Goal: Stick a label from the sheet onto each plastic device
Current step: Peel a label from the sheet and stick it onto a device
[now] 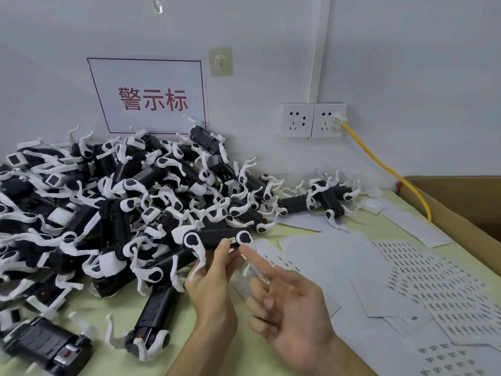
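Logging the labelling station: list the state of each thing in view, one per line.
held device: in left hand
label: on device, beside thumb
left hand: grips device
right hand: index finger extended toward label
label sheets: flat, overlapping
yellow plug: in socket
cardboard box: open

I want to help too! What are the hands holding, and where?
The left hand grips one plastic device under its right end, thumb on the label. The right hand appears empty.
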`<action>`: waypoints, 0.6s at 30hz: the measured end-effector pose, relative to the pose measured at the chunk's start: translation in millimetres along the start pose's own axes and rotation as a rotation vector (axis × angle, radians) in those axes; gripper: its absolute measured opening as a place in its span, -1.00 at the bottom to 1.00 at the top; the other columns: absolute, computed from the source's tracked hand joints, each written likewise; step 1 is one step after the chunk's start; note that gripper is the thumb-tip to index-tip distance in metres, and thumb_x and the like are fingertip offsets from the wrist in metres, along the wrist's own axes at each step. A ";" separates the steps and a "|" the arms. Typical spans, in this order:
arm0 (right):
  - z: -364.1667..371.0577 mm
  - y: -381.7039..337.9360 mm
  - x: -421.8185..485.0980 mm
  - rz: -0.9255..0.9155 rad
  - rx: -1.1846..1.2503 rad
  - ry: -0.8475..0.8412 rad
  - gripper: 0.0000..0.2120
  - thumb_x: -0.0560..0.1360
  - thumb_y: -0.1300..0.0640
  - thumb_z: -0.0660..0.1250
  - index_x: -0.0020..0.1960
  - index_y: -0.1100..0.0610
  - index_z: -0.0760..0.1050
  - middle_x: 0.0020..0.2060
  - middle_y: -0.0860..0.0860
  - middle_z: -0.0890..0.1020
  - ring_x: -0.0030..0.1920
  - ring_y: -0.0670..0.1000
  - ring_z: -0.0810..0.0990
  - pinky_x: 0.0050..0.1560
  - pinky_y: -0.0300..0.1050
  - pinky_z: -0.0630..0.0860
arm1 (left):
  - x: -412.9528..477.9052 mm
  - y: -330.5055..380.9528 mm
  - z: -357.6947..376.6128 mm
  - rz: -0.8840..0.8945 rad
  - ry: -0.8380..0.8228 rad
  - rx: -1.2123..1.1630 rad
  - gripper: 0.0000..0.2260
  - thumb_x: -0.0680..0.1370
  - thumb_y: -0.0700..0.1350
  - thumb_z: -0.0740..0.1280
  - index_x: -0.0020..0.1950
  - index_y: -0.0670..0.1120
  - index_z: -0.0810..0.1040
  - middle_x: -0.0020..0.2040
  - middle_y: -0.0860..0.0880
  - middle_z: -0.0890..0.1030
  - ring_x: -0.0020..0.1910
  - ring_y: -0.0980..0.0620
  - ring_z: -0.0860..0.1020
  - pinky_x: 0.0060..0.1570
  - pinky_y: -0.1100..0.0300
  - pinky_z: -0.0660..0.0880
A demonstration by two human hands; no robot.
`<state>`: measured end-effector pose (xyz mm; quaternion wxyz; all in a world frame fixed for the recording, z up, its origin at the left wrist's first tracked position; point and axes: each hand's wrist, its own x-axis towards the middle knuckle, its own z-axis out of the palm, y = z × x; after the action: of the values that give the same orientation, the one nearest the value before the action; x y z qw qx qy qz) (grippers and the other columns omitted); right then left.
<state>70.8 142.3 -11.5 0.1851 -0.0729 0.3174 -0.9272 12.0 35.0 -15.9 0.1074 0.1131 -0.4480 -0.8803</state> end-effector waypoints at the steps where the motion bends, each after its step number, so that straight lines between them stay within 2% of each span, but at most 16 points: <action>1: 0.0 -1.1 -0.4 -0.008 0.002 0.005 -0.39 0.35 0.01 0.44 0.40 0.05 0.52 -0.42 0.00 0.31 -0.44 -0.04 0.11 -0.44 -0.18 0.07 | 0.2 0.9 0.3 0.003 -0.001 -0.002 -0.75 0.56 -0.17 0.45 -0.33 -0.08 0.63 -0.30 -0.05 0.70 -0.22 0.02 0.72 -0.24 0.32 0.59; 5: 0.5 -5.5 -0.1 -0.048 0.028 0.026 -0.36 0.31 0.01 0.51 0.38 0.08 0.54 -0.45 0.00 0.30 -0.46 -0.05 0.15 -0.46 -0.18 0.08 | -1.2 2.1 0.1 -0.004 -0.043 -0.007 -0.83 0.58 -0.13 0.43 -0.20 -0.11 0.58 -0.29 -0.01 0.70 -0.20 0.03 0.72 -0.21 0.30 0.61; 8: -1.2 -9.4 0.0 -0.092 0.057 0.087 -0.49 0.38 0.04 0.39 0.31 0.13 0.59 -0.45 0.01 0.28 -0.47 -0.04 0.16 -0.47 -0.18 0.08 | -2.8 2.7 0.6 -0.034 -0.106 -0.022 -0.84 0.50 -0.04 0.46 -0.13 -0.12 0.60 -0.26 -0.01 0.68 -0.23 0.07 0.68 -0.21 0.30 0.59; 13: -3.4 -17.3 -0.7 -0.139 0.091 0.163 -0.55 0.41 0.02 0.28 0.23 0.16 0.64 -0.45 0.02 0.25 -0.47 -0.04 0.12 -0.49 -0.17 0.09 | -6.8 1.4 1.3 0.026 -0.177 0.041 -0.81 0.28 0.08 0.54 -0.32 -0.03 0.70 -0.29 -0.01 0.65 -0.30 0.10 0.63 -0.24 0.34 0.56; 16: -5.8 -21.5 -1.3 -0.198 0.040 0.194 -0.56 0.39 0.02 0.30 0.17 0.19 0.66 -0.44 0.03 0.25 -0.47 -0.04 0.13 -0.48 -0.16 0.07 | -6.4 -2.5 0.2 0.044 -0.194 0.061 -0.79 0.31 0.08 0.51 -0.25 -0.05 0.74 -0.19 -0.08 0.72 -0.21 0.04 0.70 -0.19 0.34 0.58; 18: -6.9 -24.4 -2.1 -0.269 -0.053 0.223 -0.58 0.35 0.05 0.32 0.14 0.21 0.66 -0.43 0.04 0.28 -0.44 -0.03 0.11 -0.49 -0.17 0.09 | -6.3 -3.8 0.9 0.057 -0.190 0.072 -0.75 0.33 0.08 0.49 -0.23 -0.10 0.71 -0.22 -0.05 0.72 -0.23 0.06 0.70 -0.21 0.35 0.58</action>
<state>63.7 164.7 -2.0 0.0209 -0.0165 0.3477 -0.9372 17.3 39.7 -17.9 0.0852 0.0203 -0.4905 -0.8670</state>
